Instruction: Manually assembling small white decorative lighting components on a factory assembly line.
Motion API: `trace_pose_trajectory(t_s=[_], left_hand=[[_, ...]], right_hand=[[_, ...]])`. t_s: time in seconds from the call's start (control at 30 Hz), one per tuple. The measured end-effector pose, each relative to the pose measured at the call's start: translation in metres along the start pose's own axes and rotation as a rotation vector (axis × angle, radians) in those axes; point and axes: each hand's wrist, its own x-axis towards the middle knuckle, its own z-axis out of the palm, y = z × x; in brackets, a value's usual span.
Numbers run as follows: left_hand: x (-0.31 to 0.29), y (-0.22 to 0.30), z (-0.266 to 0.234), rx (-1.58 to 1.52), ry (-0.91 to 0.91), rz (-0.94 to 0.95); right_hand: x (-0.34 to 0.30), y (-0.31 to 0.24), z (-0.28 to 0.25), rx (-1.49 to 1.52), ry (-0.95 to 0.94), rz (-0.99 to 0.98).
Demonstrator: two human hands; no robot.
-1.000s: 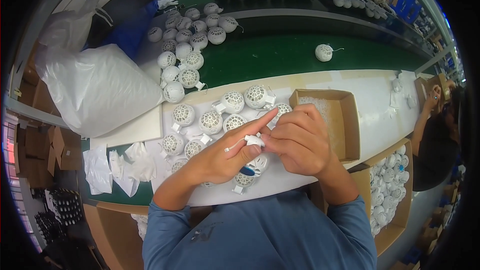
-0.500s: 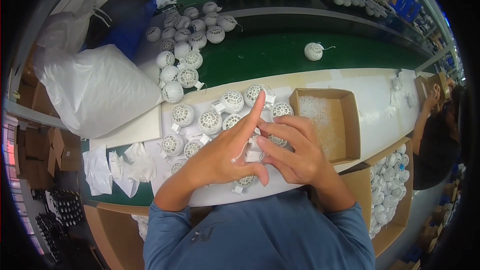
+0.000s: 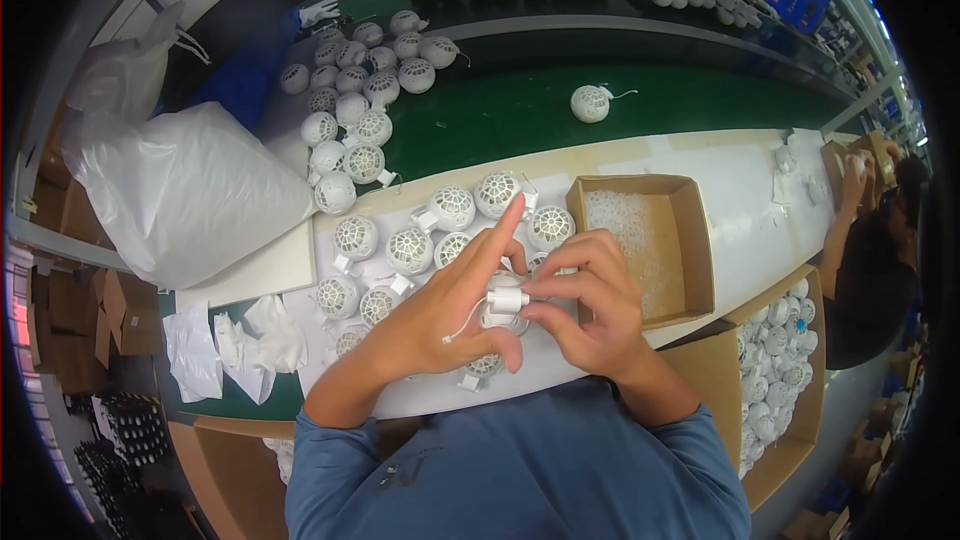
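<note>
My left hand (image 3: 435, 315) is cupped round a white ball-shaped housing (image 3: 502, 322), with its index finger stretched out and its thumb below. A white cylindrical block (image 3: 507, 299) on the housing faces up, and a thin white wire (image 3: 468, 320) hangs from it over my left palm. At the block's right end, the thumb and fingertips of my right hand (image 3: 598, 305) pinch together. Whether they grip the block itself or a small part against it is hidden. Around my hands lie several similar white latticed balls (image 3: 409, 250) with square stems.
Right of my hands stands a cardboard tray (image 3: 692, 250) with small clear pieces. A carton of white balls (image 3: 770, 390) is at lower right, a white plastic bag (image 3: 195, 190) at left. Beyond lies a green belt (image 3: 500, 120) carrying one ball (image 3: 590, 103). A co-worker (image 3: 870, 260) handles a box at far right.
My right fingers have shifted to the block's right end, uncovering the block. The lone ball on the green belt has moved left. The whole view has shifted slightly.
</note>
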Motion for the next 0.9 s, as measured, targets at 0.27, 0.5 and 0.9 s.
trace_pose_trajectory(t_s=[0.27,0.5,0.9], left_hand=[[0.008,0.006,0.001,0.055,-0.121,-0.117],[0.006,0.004,-0.004,-0.343,-0.021,-0.364],[0.009,-0.011,-0.009,-0.606,-0.088,-0.134]], right_hand=[[0.007,-0.008,-0.008,-0.171,0.004,-0.087],[-0.037,0.052,-0.057,-0.539,-0.103,0.475],[-0.065,0.066,-0.056,-0.569,-0.419,0.76]])
